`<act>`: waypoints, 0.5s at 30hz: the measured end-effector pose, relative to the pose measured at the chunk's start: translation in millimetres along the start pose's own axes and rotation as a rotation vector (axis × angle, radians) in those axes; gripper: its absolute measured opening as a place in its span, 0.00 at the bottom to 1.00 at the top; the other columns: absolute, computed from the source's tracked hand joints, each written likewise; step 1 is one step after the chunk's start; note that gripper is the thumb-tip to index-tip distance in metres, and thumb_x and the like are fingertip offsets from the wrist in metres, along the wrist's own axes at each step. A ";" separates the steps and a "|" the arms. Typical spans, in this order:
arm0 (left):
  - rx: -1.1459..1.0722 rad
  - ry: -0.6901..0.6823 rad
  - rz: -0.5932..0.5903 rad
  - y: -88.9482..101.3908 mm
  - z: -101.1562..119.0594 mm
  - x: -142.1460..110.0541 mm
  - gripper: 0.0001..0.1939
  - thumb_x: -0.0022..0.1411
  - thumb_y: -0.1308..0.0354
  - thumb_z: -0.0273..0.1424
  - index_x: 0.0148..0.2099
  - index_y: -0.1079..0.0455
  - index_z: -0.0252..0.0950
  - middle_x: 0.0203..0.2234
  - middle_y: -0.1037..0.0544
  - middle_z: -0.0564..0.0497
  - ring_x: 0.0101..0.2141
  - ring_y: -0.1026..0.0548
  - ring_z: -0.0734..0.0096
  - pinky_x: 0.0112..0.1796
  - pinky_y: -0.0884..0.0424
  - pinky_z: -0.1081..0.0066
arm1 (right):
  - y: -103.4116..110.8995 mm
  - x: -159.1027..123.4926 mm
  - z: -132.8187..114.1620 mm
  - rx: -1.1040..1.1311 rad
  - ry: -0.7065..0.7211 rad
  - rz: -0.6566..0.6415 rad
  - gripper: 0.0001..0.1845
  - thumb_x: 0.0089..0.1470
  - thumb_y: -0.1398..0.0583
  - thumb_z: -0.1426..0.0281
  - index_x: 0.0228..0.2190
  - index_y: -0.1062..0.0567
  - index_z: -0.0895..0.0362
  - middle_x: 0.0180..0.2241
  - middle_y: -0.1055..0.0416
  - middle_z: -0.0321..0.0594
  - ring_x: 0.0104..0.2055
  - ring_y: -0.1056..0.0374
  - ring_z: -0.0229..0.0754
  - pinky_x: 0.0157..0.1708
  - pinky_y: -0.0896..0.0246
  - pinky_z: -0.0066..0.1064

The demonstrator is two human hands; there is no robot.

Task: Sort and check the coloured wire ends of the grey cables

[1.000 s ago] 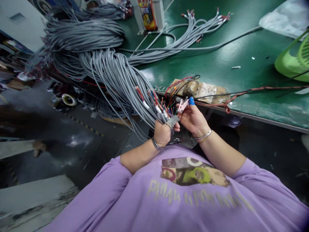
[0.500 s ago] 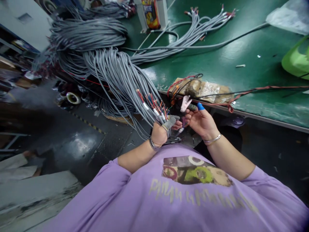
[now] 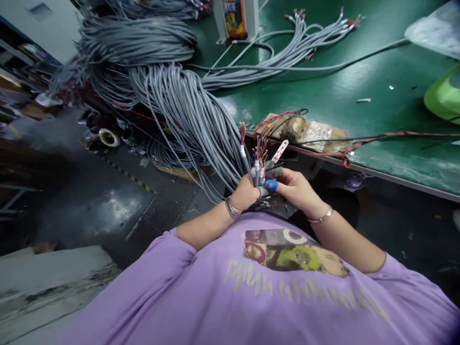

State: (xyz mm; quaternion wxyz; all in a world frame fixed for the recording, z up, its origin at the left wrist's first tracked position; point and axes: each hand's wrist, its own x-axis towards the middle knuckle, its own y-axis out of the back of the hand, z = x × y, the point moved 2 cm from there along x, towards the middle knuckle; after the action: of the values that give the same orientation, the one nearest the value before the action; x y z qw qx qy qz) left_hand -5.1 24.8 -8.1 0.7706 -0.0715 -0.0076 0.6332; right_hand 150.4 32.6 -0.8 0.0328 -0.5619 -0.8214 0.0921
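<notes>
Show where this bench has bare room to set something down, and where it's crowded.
Bare tabletop lies between the long grey cable, taped cardboard and white sliver; also between splayed cable ends and plastic bag. Crowded: the left, under the grey cable bundle, and just off its edge, where left hand, right hand and coloured wire ends cluster.

From my remote seat I take this for a wiring workshop. Left of the right hand's fingers point(image 3: 287, 176), thick bundles of grey cable point(image 3: 187, 105) droop over the edge of a scuffed green workbench point(image 3: 388, 112); just beside the fingers, coloured wire ends point(image 3: 261, 151) fan out. Well to their left I see yellow-and-black striped tape point(image 3: 131, 178) on a dark floor point(image 3: 108, 215).
</notes>
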 end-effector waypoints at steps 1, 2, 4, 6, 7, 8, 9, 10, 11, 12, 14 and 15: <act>0.034 -0.003 0.005 1.1 1.1 0.1 0.18 0.38 0.27 0.26 0.36 0.22 0.35 0.33 0.18 0.49 0.38 0.21 0.63 0.44 0.26 0.67 | -4.7 1.9 0.1 -0.035 0.011 -0.015 0.18 0.40 0.25 0.57 0.28 0.20 0.55 0.25 0.27 0.35 0.29 0.36 0.39 0.31 0.38 0.32; 0.061 -0.004 0.015 2.4 2.0 -0.1 0.18 0.37 0.28 0.25 0.35 0.23 0.35 0.33 0.18 0.50 0.39 0.21 0.62 0.45 0.26 0.67 | -8.0 3.7 0.2 -0.068 0.021 -0.024 0.17 0.40 0.25 0.57 0.27 0.20 0.56 0.25 0.27 0.35 0.29 0.36 0.39 0.32 0.38 0.32; 0.071 0.003 0.030 5.0 2.9 -1.0 0.18 0.37 0.28 0.25 0.35 0.23 0.36 0.33 0.18 0.51 0.38 0.21 0.62 0.44 0.25 0.66 | -11.1 6.0 0.5 -0.087 0.026 -0.022 0.17 0.40 0.26 0.58 0.25 0.20 0.57 0.25 0.27 0.35 0.29 0.35 0.39 0.34 0.37 0.33; 0.014 0.029 0.015 6.0 2.7 -2.5 0.19 0.38 0.29 0.27 0.38 0.22 0.36 0.33 0.18 0.51 0.36 0.21 0.63 0.40 0.24 0.68 | -11.1 6.1 1.3 -0.019 0.009 0.031 0.15 0.39 0.26 0.60 0.26 0.20 0.56 0.25 0.26 0.34 0.29 0.35 0.38 0.33 0.36 0.32; -0.032 0.048 0.004 5.9 2.5 -3.3 0.20 0.39 0.29 0.28 0.40 0.22 0.37 0.33 0.18 0.50 0.35 0.21 0.65 0.37 0.25 0.69 | -10.7 5.4 2.3 0.040 -0.011 0.072 0.15 0.38 0.25 0.62 0.27 0.20 0.56 0.25 0.26 0.34 0.28 0.36 0.37 0.31 0.37 0.31; -0.080 0.067 0.002 5.7 2.4 -4.2 0.22 0.40 0.28 0.29 0.42 0.22 0.37 0.34 0.17 0.50 0.32 0.22 0.66 0.33 0.26 0.71 | -10.4 4.4 3.7 0.109 -0.039 0.117 0.15 0.37 0.25 0.64 0.27 0.21 0.56 0.25 0.26 0.33 0.26 0.37 0.35 0.29 0.39 0.29; -0.119 0.082 0.009 5.4 2.7 -5.1 0.23 0.40 0.28 0.31 0.43 0.22 0.37 0.34 0.17 0.49 0.30 0.22 0.68 0.29 0.28 0.73 | -10.3 3.3 5.6 0.182 -0.072 0.160 0.15 0.36 0.25 0.65 0.27 0.21 0.56 0.24 0.27 0.32 0.25 0.38 0.34 0.26 0.41 0.27; -0.141 0.094 0.025 5.2 3.2 -6.0 0.24 0.41 0.28 0.32 0.44 0.22 0.37 0.35 0.17 0.48 0.28 0.23 0.70 0.25 0.31 0.75 | -10.3 2.4 7.6 0.257 -0.107 0.197 0.15 0.35 0.25 0.66 0.27 0.22 0.56 0.22 0.28 0.31 0.23 0.40 0.32 0.23 0.44 0.26; -0.144 0.104 0.043 5.0 4.0 -6.9 0.23 0.41 0.27 0.34 0.44 0.22 0.36 0.35 0.17 0.47 0.25 0.23 0.71 0.22 0.34 0.76 | -10.2 1.9 9.7 0.335 -0.139 0.224 0.16 0.34 0.26 0.67 0.26 0.24 0.56 0.21 0.31 0.30 0.22 0.42 0.31 0.21 0.46 0.24; -0.131 0.116 0.053 4.8 5.0 -7.8 0.23 0.43 0.27 0.35 0.43 0.22 0.35 0.34 0.17 0.46 0.24 0.24 0.72 0.20 0.37 0.76 | -9.7 1.9 11.7 0.408 -0.165 0.245 0.16 0.34 0.25 0.68 0.25 0.25 0.56 0.20 0.33 0.29 0.21 0.43 0.30 0.20 0.47 0.23; -0.075 0.135 0.046 4.4 7.1 -9.6 0.21 0.46 0.28 0.38 0.40 0.22 0.33 0.31 0.17 0.45 0.21 0.25 0.74 0.18 0.40 0.77 | -5.6 3.7 15.0 0.528 -0.197 0.284 0.18 0.34 0.25 0.69 0.25 0.27 0.57 0.19 0.35 0.27 0.19 0.46 0.28 0.19 0.48 0.21; -0.043 0.146 0.040 4.5 8.1 -10.6 0.20 0.47 0.28 0.40 0.39 0.23 0.32 0.28 0.18 0.46 0.20 0.26 0.75 0.18 0.41 0.77 | -1.3 5.3 16.4 0.578 -0.207 0.315 0.18 0.34 0.25 0.71 0.26 0.27 0.57 0.19 0.35 0.27 0.19 0.47 0.27 0.19 0.48 0.20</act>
State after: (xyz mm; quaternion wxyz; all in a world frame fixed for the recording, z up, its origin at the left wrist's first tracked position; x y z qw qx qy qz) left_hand -12.4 16.1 0.2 0.7545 -0.1341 0.0364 0.6414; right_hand 144.6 35.2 -16.9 0.0923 -0.6370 -0.6635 0.3814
